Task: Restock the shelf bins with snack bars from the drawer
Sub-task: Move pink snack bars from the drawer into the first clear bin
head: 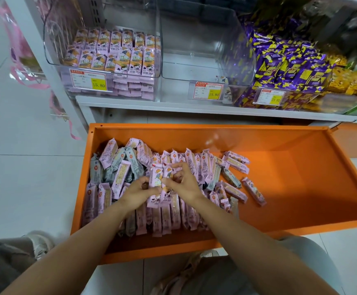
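An orange drawer (301, 188) stands pulled out below the shelf, with several pink and grey-blue snack bars (113, 158) heaped in its left half. Above the heap, my left hand (136, 192) and my right hand (184, 184) together hold a small upright bunch of pink snack bars (157, 182), fingers curled round it from both sides. On the shelf, the left clear bin (52, 60) holds rows of pink bars. The middle clear bin (194, 67) is nearly empty, with one bar at its front right corner.
A third bin (290, 90) on the right is full of purple and yellow packets, with yellow packets beyond it. Price tags hang on the bin fronts. The drawer's right half is bare orange metal. My knees and shoes sit on the white tile floor in front of the drawer.
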Demonstrator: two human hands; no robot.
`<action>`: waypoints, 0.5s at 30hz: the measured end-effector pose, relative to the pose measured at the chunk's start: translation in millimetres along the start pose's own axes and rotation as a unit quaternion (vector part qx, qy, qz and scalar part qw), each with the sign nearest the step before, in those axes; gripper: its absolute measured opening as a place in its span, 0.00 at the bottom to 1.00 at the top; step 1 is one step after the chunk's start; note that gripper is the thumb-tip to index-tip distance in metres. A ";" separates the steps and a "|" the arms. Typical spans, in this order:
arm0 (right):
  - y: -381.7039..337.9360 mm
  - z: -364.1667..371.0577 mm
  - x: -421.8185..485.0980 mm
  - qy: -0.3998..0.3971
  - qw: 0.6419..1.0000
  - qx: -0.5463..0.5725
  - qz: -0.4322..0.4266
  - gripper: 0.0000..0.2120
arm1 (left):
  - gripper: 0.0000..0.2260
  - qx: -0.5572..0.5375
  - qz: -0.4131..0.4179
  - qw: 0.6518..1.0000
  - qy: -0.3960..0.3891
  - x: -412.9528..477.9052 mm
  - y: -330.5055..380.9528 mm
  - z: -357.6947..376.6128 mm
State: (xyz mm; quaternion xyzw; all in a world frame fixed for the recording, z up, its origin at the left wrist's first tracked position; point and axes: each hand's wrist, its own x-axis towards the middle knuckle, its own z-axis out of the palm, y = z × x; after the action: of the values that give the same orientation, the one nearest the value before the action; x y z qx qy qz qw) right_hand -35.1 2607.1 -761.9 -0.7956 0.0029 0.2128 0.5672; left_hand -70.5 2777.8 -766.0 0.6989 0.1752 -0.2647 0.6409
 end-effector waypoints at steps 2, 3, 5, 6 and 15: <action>-8.8 1.4 1.0 0.012 1.000 -0.001 -0.016 0.23 | 0.18 -0.017 0.004 1.000 0.002 -4.1 5.8 -4.3; -14.0 2.3 1.5 0.018 1.000 -0.002 -0.023 0.22 | 0.20 -0.029 0.006 1.000 0.002 -7.7 10.3 -5.9; -24.4 4.3 2.7 0.029 0.999 -0.001 -0.043 0.21 | 0.20 -0.054 0.019 0.998 0.006 -13.1 19.6 -9.3; -28.7 5.7 3.1 0.033 0.998 0.000 -0.055 0.21 | 0.21 -0.065 0.028 0.997 0.010 -14.7 23.7 -11.8; -75.5 10.5 11.2 0.002 0.995 0.051 -0.087 0.15 | 0.19 -0.058 0.092 0.992 0.072 -29.4 54.9 -40.0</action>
State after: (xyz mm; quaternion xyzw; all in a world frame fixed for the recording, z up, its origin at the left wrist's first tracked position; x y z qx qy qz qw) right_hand -9.9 2646.2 -700.5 -0.7634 -0.0541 0.1604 0.6234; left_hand -56.1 2813.6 -702.8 0.6911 0.1707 -0.1435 0.6875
